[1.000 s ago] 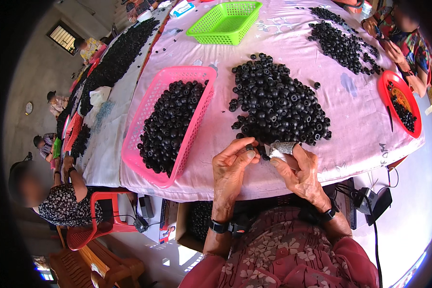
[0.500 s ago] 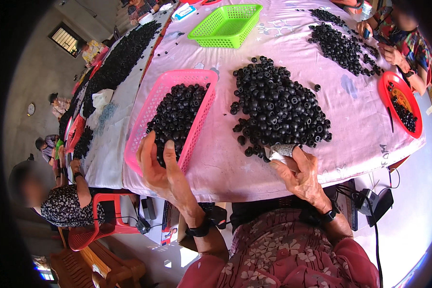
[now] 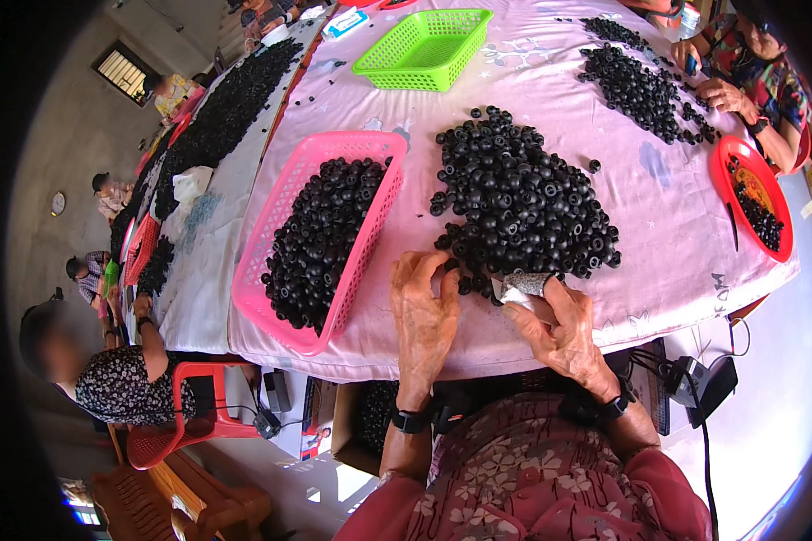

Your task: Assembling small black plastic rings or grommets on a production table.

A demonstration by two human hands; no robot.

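Observation:
A large heap of small black round pieces with holes lies on the pink cloth in front of me. At its near left edge, my left hand has thumb and fingers closed on one black piece. My right hand grips a folded pad, grey and speckled on top with white beneath, against the near edge of the heap. Left of the heap stands a pink plastic basket with many of the same black pieces in it.
A green basket stands farther back. At the right are a red tray with black pieces, another heap and a co-worker's hands. Other people sit along the left table. A cardboard box is below the table edge.
My left hand has moved right, from over the pink basket to the near left edge of the heap, and closed on a black piece. My right hand keeps its grip on the pad.

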